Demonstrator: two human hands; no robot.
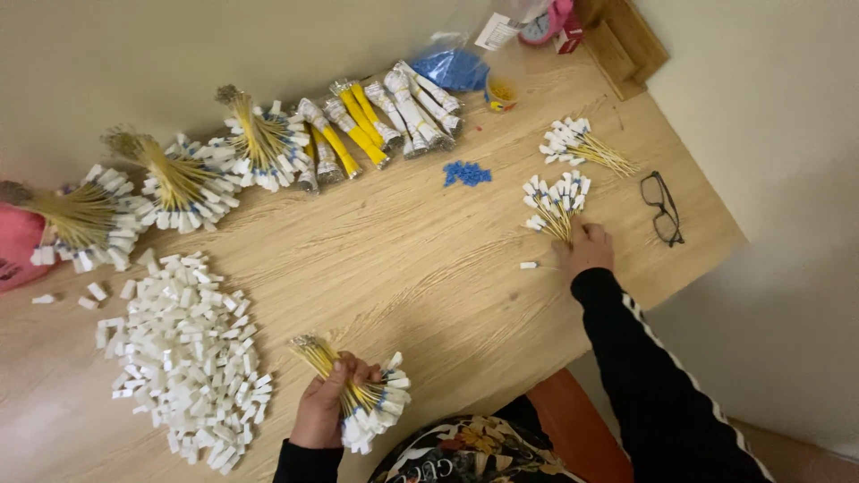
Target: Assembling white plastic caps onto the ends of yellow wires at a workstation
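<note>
Looking down from the head view, a light wooden table (420,259) fills the frame, with a pale wall along its far edge and pale floor to the right. The left hand (324,407) has its fingers (344,368) closed around a bundle of yellow cables with white ends (362,394), held near the table's near edge. The right hand (586,248), at the end of a black sleeve with a white stripe (644,358), is pressed onto a fanned bunch of cables (555,201) at the right of the table; whether its fingers pinch them cannot be told. One more small bunch (582,148) lies just beyond. Three larger fanned bundles (179,183) sit along the far left, beside a row of wrapped yellow and white cable packs (385,121). A heap of white caps (192,358) lies to the left, a small scatter of blue caps (467,173) at centre, and one pair of black glasses (662,207) to the right.
</note>
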